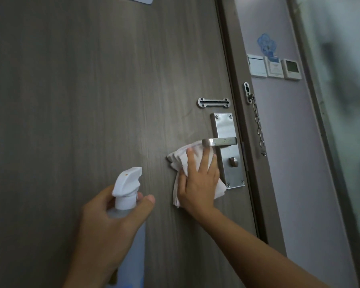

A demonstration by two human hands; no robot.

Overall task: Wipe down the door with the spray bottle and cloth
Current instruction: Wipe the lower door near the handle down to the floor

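- Fingers (204, 161) of the right hand (197, 183) are being spread flat and straight, pressing the white cloth (179, 161) against the door (92, 100); nothing is being curled round.
- Fingers (146, 202) of the left hand (110, 225) are being wrapped round the neck of the spray bottle (127, 190), thumb on the near side; nozzle is being pointed at the door, low and left of the cloth.
- Cloth is being held just below the lever handle (219, 141), its right edge overlapping the steel lock plate (227, 129); bunched folds are sticking out on the left.
- Risk, judged: cloth is only being pressed, not gripped, so it could be dropped or left behind on a fast stroke if pressure is eased.
- Risk, judged: fingertips are being kept right under the lever; an upward stroke could knock knuckles on it or push the handle.
- Risk, judged: a loose fold could be snagged on the handle or the thumb-turn (233, 161).
- Risk, judged: a finger is being rested close to the trigger; an accidental squeeze could send liquid onto the door away from the cloth, leaving runs.
- Risk, judged: a sideways stroke to the right could bring the cloth against the door frame (237, 69), where the hanging chain (258, 125) could be caught.
- Streaks are faintly being seen left of the plate; whether wet or just scuffed cannot be told.
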